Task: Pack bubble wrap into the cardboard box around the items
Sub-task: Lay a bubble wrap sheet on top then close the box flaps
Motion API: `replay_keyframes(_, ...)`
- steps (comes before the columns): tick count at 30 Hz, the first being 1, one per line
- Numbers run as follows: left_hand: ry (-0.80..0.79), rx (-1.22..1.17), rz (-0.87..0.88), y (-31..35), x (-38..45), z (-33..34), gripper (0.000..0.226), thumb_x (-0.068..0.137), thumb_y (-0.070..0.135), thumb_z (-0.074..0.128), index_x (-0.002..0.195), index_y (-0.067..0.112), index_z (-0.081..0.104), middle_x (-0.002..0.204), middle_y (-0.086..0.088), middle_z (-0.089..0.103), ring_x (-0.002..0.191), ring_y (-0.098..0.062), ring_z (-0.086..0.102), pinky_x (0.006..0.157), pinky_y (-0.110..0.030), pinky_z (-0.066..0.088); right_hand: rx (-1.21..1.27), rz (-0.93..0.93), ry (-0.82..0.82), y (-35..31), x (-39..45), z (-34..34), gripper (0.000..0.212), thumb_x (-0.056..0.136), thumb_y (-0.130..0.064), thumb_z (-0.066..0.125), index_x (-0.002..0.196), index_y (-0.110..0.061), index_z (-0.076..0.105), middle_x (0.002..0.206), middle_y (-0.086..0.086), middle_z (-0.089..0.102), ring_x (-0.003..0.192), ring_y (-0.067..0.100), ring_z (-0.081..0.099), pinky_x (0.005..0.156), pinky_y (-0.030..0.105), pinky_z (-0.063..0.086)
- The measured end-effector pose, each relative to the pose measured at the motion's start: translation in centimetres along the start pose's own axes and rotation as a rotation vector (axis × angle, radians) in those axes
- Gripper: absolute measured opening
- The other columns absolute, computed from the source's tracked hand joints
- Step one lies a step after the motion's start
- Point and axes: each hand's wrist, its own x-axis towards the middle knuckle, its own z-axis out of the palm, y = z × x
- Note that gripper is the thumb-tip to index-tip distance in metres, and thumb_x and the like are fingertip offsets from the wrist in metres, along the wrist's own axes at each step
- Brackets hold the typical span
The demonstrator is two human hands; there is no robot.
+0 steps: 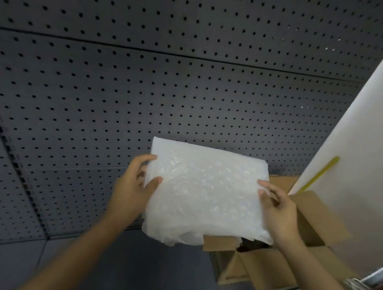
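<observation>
Head view. A folded sheet of bubble wrap [205, 191] is held in the air in front of the person, above and partly in front of the open cardboard box [266, 267]. The left hand [132, 190] grips the sheet's left edge, thumb on the near face and fingers curled behind. The right hand [277, 210] pinches the right edge between thumb and fingertips. The box stands at the right edge of the dark perforated surface [92, 105], just beside a white panel [375, 122] with a yellow strip; its flaps are spread outward. Something dark shows in the opening below the sheet's lower corner; what the items are cannot be told. No bubble wrap is visible inside the box, though much of the interior is hidden. Judged stage: early to middle, with the padding in hand but not yet placed. Remaining: lower the sheet into the box and tuck it around the items.
</observation>
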Motion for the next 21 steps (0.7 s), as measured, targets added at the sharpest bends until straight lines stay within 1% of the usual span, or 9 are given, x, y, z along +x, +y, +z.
replay_keyframes(3, -0.066, 0.146, 0.015, 0.3, 0.7, 5.2, 0.033, 0.089, 0.015, 0.064, 0.118, 0.030, 0.059, 0.102, 0.008, 0.059, 0.085, -0.001, 0.056, 0.063, -0.009, 0.048, -0.065, 0.036, 0.014, 2.4, 2.9, -4.4, 0.021, 0.095, -0.017, 0.055, 0.112, -0.016, 0.067, 0.114, 0.004, 0.062, 0.078, 0.008, 0.059, 0.053, 0.009, 0.047)
replay_keyframes(6, -0.120, 0.198, 0.007, 0.1, 1.5, 10.9, 0.035, 0.089, 0.014, 0.064, 0.121, 0.027, 0.060, 0.107, 0.000, 0.062, 0.087, -0.011, 0.059, 0.072, -0.022, 0.055, -0.138, 0.016, 0.010, 5.1, 6.2, -8.7, 0.020, 0.095, -0.014, 0.054, 0.109, -0.017, 0.068, 0.102, 0.001, 0.064, 0.066, 0.008, 0.056, 0.048, 0.008, 0.044)
replay_keyframes(7, -0.130, 0.219, 0.002, -0.2, 1.7, 12.8, 0.036, 0.089, 0.014, 0.064, 0.122, 0.027, 0.060, 0.108, 0.001, 0.062, 0.088, -0.013, 0.060, 0.075, -0.026, 0.056, -0.170, 0.011, 0.002, 6.3, 7.5, -10.1, 0.019, 0.095, -0.013, 0.054, 0.107, -0.019, 0.068, 0.098, 0.000, 0.064, 0.066, 0.009, 0.056, 0.050, 0.009, 0.045)
replay_keyframes(9, -0.138, 0.266, -0.006, -1.0, 1.9, 16.7, 0.037, 0.089, 0.013, 0.064, 0.122, 0.029, 0.058, 0.104, 0.008, 0.060, 0.085, -0.008, 0.059, 0.073, -0.019, 0.053, -0.262, -0.009, -0.036, 9.0, 10.2, -12.7, 0.022, 0.095, -0.010, 0.053, 0.104, -0.025, 0.068, 0.098, 0.005, 0.062, 0.073, 0.012, 0.057, 0.062, 0.014, 0.048)
replay_keyframes(11, -0.132, 0.337, 0.002, -1.7, 1.8, 20.3, 0.041, 0.088, 0.012, 0.064, 0.121, 0.034, 0.055, 0.098, 0.013, 0.058, 0.083, -0.005, 0.057, 0.070, -0.013, 0.050, -0.329, -0.003, -0.138, 11.3, 12.6, -15.1, 0.029, 0.095, -0.007, 0.050, 0.105, -0.029, 0.064, 0.102, 0.007, 0.059, 0.080, 0.018, 0.058, 0.070, 0.031, 0.052)
replay_keyframes(13, -0.123, 0.396, -0.005, -2.4, 1.6, 23.1, 0.043, 0.088, 0.009, 0.063, 0.121, 0.035, 0.053, 0.103, 0.009, 0.059, 0.085, -0.004, 0.058, 0.070, -0.011, 0.052, -0.413, -0.022, -0.252, 13.2, 14.3, -16.8, 0.034, 0.094, -0.007, 0.047, 0.107, -0.038, 0.056, 0.092, 0.001, 0.058, 0.074, 0.019, 0.058, 0.063, 0.039, 0.051)
replay_keyframes(16, -0.125, 0.398, -0.076, -3.4, 0.4, 25.6, 0.043, 0.089, -0.002, 0.057, 0.122, 0.025, 0.050, 0.107, 0.001, 0.058, 0.082, -0.003, 0.057, 0.064, -0.006, 0.048, -0.596, -0.188, -0.374, 14.6, 15.7, -18.1, 0.043, 0.091, -0.010, 0.046, 0.119, -0.043, 0.045, 0.097, -0.012, 0.049, 0.084, 0.005, 0.053, 0.072, 0.021, 0.042)
replay_keyframes(18, -0.140, 0.408, -0.155, -4.0, -0.4, 26.1, 0.045, 0.089, -0.003, 0.055, 0.123, 0.026, 0.047, 0.102, -0.002, 0.059, 0.080, -0.007, 0.058, 0.060, -0.015, 0.050, -0.760, -0.301, -0.449, 15.5, 16.3, -18.4, 0.050, 0.090, -0.015, 0.046, 0.131, -0.043, 0.040, 0.109, -0.014, 0.041, 0.098, 0.009, 0.049, 0.083, 0.022, 0.040)
replay_keyframes(21, -0.200, 0.525, -0.218, -5.2, -1.3, 25.6, 0.048, 0.089, 0.003, 0.058, 0.125, 0.031, 0.043, 0.110, 0.003, 0.055, 0.086, -0.007, 0.056, 0.059, -0.013, 0.047, -0.959, -0.318, -0.614, 15.1, 16.2, -18.3, 0.055, 0.094, -0.024, 0.041, 0.144, -0.039, 0.024, 0.121, -0.005, 0.043, 0.102, 0.015, 0.048, 0.085, 0.021, 0.043)
